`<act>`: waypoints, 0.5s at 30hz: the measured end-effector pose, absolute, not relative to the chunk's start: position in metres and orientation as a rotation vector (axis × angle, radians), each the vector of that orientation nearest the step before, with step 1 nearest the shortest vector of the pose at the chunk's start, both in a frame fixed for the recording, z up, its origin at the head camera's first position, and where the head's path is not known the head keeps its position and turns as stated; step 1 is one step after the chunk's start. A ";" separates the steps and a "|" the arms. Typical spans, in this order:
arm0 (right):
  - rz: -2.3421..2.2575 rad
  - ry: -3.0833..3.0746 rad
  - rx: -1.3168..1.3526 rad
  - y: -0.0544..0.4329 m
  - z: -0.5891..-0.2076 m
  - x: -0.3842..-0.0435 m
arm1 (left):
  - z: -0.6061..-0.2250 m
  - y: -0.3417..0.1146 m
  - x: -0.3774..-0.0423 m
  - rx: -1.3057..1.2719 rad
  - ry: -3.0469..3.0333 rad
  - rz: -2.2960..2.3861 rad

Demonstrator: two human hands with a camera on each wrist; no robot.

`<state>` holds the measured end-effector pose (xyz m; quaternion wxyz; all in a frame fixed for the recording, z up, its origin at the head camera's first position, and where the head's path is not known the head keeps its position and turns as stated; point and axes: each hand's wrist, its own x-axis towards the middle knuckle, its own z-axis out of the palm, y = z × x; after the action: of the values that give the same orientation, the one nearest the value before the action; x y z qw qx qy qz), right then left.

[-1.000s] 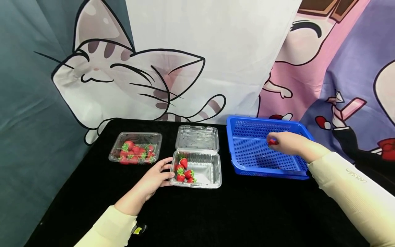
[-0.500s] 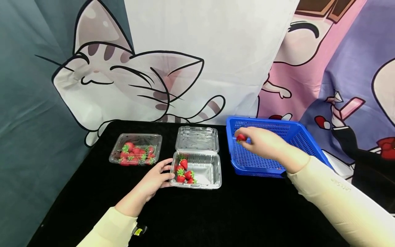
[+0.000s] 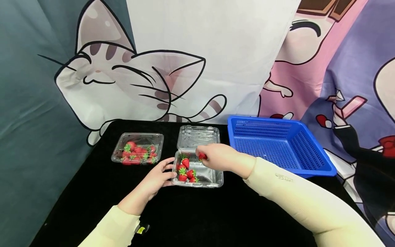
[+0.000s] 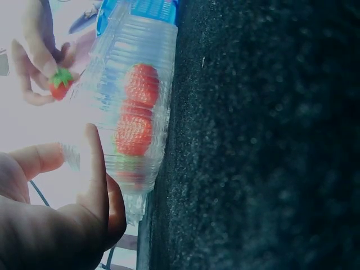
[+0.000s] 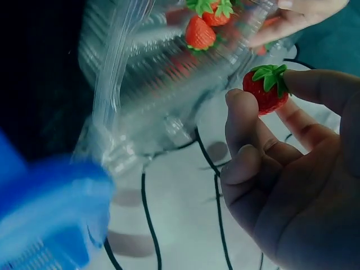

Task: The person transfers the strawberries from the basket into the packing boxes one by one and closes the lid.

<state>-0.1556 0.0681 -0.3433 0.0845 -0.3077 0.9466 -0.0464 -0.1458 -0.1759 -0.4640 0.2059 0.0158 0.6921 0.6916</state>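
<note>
My right hand (image 3: 220,157) pinches a red strawberry (image 5: 264,93) with green leaves between thumb and fingertips. It hovers over the back right part of an open clear plastic container (image 3: 213,175). Several strawberries (image 3: 191,173) lie in that container's left half. Its hinged lid (image 3: 198,134) is folded back behind it. At the container's left side my left hand (image 3: 155,178) grips the wall and rim, its thumb near the front left corner. The right hand hides part of the container's back edge in the head view.
Left of the open container stands a closed clear container (image 3: 138,148) filled with several strawberries. A blue perforated basket (image 3: 314,168) sits at the right. Black cloth (image 3: 197,216) covers the table, and a printed cat curtain (image 3: 172,27) hangs behind.
My right hand has moved left from above the blue basket to the open container, carrying the strawberry. The left hand has stayed at the container's side.
</note>
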 end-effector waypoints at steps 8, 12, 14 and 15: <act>-0.120 2.738 -0.814 0.053 -0.371 -0.170 | -0.464 -0.172 -0.147 0.031 1.942 1.930; -0.065 2.745 -0.837 0.047 -0.383 -0.174 | -0.465 -0.174 -0.146 0.027 1.945 1.937; -0.041 2.752 -0.850 0.045 -0.388 -0.176 | -0.466 -0.174 -0.146 0.027 1.942 1.942; -0.026 2.754 -0.858 0.044 -0.391 -0.176 | -0.466 -0.175 -0.146 0.027 1.943 1.942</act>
<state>-0.1763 0.0436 -0.3907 0.1281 -0.2949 0.9469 -0.0089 -0.1459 -0.1749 -0.4660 0.1958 0.0096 0.6935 0.6932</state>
